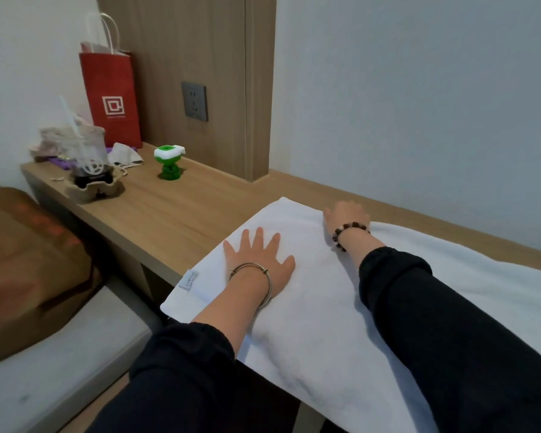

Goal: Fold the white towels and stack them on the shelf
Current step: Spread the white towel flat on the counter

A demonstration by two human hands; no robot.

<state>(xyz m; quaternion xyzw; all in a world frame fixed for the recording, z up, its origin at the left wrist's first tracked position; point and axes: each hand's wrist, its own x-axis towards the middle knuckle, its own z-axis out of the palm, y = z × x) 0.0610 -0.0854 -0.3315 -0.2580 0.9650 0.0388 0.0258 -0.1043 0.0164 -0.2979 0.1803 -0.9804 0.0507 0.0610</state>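
From the head camera, a white towel (325, 307) lay spread along the wooden tabletop (175, 214), its near edge hanging over the front. A small label (188, 278) showed at its left corner.

The left hand (260, 257) lay flat on the towel with fingers straight and spread, pressing the cloth and gripping nothing; a silver bangle (256, 282) circled that wrist. The right hand (345, 215) rested at the towel's far edge, back toward the camera. Its fingers were hidden behind it, so whether they pressed or pinched the cloth could not be told. A bead bracelet (347, 232) sat on that wrist. Both arms wore dark sleeves.

At the tabletop's far left, a clear cup (88, 151) stood in a cardboard carrier (94, 187). It held a little dark drink at the bottom and a white straw (71, 120). Behind it a red paper bag (113, 98) stood upright against the wood panel, with pale paper showing at its mouth. A green toy (168, 162) stood just right of the cup, well apart from the towel. A grey socket (195, 101) sat in the panel. A brown bag (28, 260) lay on a grey cushion (44, 370) below the tabletop's left end.
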